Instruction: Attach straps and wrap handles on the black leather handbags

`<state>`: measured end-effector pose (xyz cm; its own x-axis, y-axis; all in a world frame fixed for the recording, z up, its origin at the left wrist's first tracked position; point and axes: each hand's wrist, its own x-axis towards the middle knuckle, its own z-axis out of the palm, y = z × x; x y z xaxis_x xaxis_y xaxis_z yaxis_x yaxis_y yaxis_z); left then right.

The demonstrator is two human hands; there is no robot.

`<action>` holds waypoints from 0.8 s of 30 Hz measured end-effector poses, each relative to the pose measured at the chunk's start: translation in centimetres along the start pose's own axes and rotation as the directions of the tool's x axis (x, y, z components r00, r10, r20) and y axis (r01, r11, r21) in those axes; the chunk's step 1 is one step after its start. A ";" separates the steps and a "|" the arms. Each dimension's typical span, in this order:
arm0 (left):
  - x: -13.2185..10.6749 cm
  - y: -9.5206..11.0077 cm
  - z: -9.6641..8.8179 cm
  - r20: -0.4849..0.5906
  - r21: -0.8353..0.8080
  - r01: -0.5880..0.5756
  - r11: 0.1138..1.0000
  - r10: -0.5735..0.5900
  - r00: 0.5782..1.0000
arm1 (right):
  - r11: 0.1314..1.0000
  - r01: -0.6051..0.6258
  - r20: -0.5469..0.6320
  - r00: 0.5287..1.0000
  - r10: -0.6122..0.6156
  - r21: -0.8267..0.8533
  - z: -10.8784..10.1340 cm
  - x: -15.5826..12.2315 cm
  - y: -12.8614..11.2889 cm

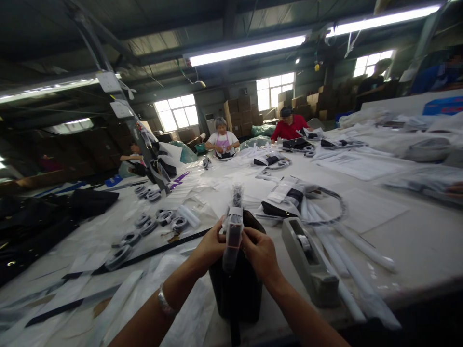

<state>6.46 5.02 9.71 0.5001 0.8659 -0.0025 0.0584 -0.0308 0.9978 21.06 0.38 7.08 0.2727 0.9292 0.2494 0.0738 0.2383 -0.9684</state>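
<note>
Between my hands stands a narrow coiled strap (235, 233), wrapped in clear plastic with a pale band around it. My left hand (209, 245) grips its left side, and a silver bracelet is on that wrist. The fingers of my right hand (263, 251) are closed against its right side. Directly under the hands is a black handbag (237, 294), standing on the table and partly hidden by the wrapped coil. A loose black strap (164, 248) lies to the left of my left hand.
A grey tape dispenser (309, 262) stands right of the bag, beside long plastic rolls (347, 246). Several wrapped strap coils (132, 237) lie to the left. Another bag (284, 202) sits ahead on the white table (376, 202). Two co-workers (221, 140) sit across it.
</note>
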 end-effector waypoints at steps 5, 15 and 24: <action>-0.8 -0.3 -1.0 -0.087 -0.113 0.067 0.991 -0.077 0.993 | 0.997 -0.038 0.041 0.999 0.035 0.061 -1.2 -0.2 -0.2; -3.9 -0.9 -1.3 -0.181 -0.279 -0.058 0.958 0.007 0.983 | 0.971 -0.084 0.293 0.944 0.149 -0.224 -3.3 -2.9 -0.5; -4.2 -1.4 -1.5 -0.293 -0.149 -0.134 0.980 0.085 0.952 | 0.968 -0.104 0.253 0.954 0.162 -0.229 -4.5 -4.0 -0.5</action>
<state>2.99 2.17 8.45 0.2278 0.9684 0.1020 -0.1388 -0.0714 0.9877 24.23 -4.74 6.59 0.0294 0.9964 0.0799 0.2624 0.0694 -0.9625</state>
